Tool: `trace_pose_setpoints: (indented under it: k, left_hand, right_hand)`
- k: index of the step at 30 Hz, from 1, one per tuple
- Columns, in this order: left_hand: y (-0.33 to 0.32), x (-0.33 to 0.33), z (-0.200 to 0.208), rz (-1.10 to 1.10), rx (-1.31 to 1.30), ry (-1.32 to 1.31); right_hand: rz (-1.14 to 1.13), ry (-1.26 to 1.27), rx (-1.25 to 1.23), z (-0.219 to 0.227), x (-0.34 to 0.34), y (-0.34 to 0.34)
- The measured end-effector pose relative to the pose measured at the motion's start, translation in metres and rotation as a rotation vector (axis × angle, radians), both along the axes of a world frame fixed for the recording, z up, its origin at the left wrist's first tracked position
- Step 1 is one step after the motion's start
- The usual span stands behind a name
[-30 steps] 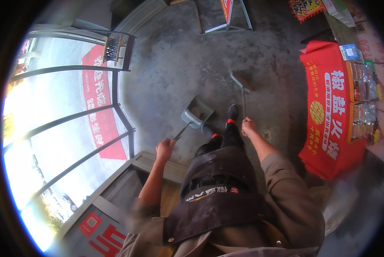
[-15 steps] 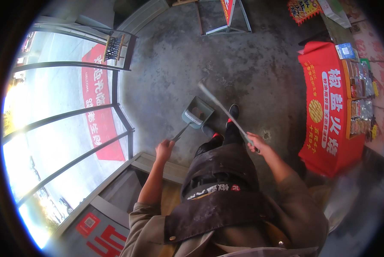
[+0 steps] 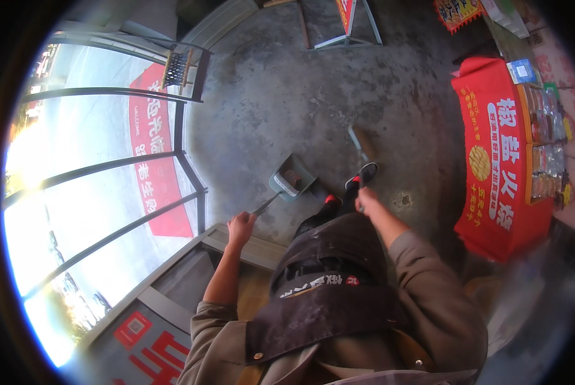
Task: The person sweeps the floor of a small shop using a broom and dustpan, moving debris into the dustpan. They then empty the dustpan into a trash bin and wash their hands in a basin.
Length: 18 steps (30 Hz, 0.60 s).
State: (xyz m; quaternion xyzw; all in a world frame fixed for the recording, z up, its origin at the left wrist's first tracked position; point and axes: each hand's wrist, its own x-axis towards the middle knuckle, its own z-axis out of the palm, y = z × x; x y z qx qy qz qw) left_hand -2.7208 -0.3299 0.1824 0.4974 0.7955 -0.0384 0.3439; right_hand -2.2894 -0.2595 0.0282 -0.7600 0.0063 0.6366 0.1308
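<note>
My left hand [image 3: 241, 227] is closed around the handle of a grey-green long-handled dustpan [image 3: 298, 164]. The pan tilts over the concrete floor ahead of me, with a small reddish-brown piece of debris [image 3: 291, 176] inside it. In my right hand [image 3: 369, 201], held low in front of me, is the upper end of a broom [image 3: 360, 142]. Its head is on or close to the floor, right of the dustpan and just beyond my right shoe [image 3: 367, 172]. My leg and shoe partly hide the handle, and the bristles are blurred.
Glass door panels [image 3: 101, 128] with dark frames run along the left, a red mat [image 3: 152, 147] beyond them. A red-draped stall table [image 3: 483, 160] carrying packaged goods stands on the right. At the far end is an A-frame sign stand [image 3: 348, 43].
The broom has swung from a slanted position near the dustpan to the right, its head now beyond my right shoe. My right hand has moved slightly left and forward; my left still grips the dustpan.
</note>
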Motion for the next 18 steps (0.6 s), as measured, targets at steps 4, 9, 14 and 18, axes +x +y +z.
trace_pose_setpoints:
  k: [4,9,14,18]
  left_hand:
    - [-0.013,-0.005,-0.004,-0.003,0.022,0.008]
    - [-0.032,-0.012,-0.007,0.0,0.044,-0.003]
    - [-0.058,-0.017,-0.011,0.108,-0.009,-0.056]
    - [-0.08,-0.016,-0.017,0.154,0.046,-0.059]
  right_hand:
    - [0.123,0.209,-0.089,0.022,-0.05,-0.028]
    - [-0.081,0.564,-0.402,0.046,-0.034,-0.014]
    - [0.131,0.413,-0.066,0.08,-0.011,-0.007]
    - [0.411,0.138,0.176,0.07,-0.007,0.01]
